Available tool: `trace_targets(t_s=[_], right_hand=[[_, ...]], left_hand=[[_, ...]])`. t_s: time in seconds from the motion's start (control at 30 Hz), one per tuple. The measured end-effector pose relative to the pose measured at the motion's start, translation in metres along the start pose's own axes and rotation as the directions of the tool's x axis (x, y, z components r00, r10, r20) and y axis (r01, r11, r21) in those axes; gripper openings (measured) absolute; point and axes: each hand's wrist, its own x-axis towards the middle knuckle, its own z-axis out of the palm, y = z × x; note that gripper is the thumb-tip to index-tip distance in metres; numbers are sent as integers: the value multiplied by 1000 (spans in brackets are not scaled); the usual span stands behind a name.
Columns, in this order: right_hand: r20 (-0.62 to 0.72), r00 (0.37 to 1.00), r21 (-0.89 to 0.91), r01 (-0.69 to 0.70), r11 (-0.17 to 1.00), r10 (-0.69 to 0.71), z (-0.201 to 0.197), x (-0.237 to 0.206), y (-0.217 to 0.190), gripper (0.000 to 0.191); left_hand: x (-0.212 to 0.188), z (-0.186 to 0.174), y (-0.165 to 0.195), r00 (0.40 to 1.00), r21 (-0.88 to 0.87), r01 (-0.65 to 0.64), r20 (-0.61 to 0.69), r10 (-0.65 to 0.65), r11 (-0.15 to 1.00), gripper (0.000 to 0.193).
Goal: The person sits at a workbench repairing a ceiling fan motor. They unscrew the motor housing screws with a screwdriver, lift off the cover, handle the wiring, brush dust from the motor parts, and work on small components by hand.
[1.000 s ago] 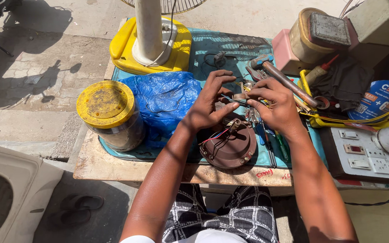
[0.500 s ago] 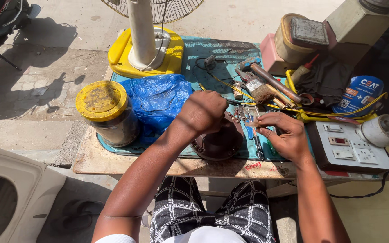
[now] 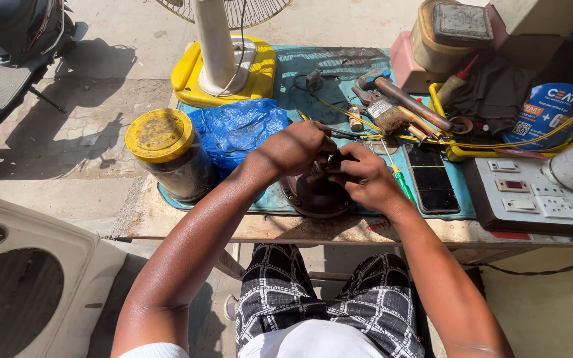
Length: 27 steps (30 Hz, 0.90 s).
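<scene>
round dark brown metal housing (image 3: 314, 197) set at table edge, glossy and domed, mostly covered by left hand (image 3: 295, 147) and right hand (image 3: 365, 178), both pinched together on a small part at its 12 o'clock, green screwdriver (image 3: 402, 186) at 3 o'clock

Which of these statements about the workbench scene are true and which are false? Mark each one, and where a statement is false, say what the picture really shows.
1. Both hands meet over a round brown metal part at the front of the bench. True: the left hand and right hand are close together above it.
2. The jar with the yellow lid stands to the right of the hands. False: it stands to their left, beside the blue plastic bag.
3. A hammer lies on the bench beyond the hands. True.
4. The fan's yellow base rests on the ground. False: it sits on the bench.
5. The dark phone is in the right hand. False: it lies flat on the bench.
</scene>
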Motion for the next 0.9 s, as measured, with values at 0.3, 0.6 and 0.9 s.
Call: trace_targets(t_s=[0.3,0.6,0.9], right_hand=[[-198,980,-107,-36,994,15,18,-2,-3,26],[-115,977,-55,-189,981,181,8,7,10,22],[-87,986,11,-139,990,140,1,12,9,22]], left_hand=[[-4,5,-2,997,-47,8,-79,-12,999,23],[-12,7,2,987,-106,41,-148,-57,994,25],[-38,6,34,967,7,156,-207,-151,988,66]])
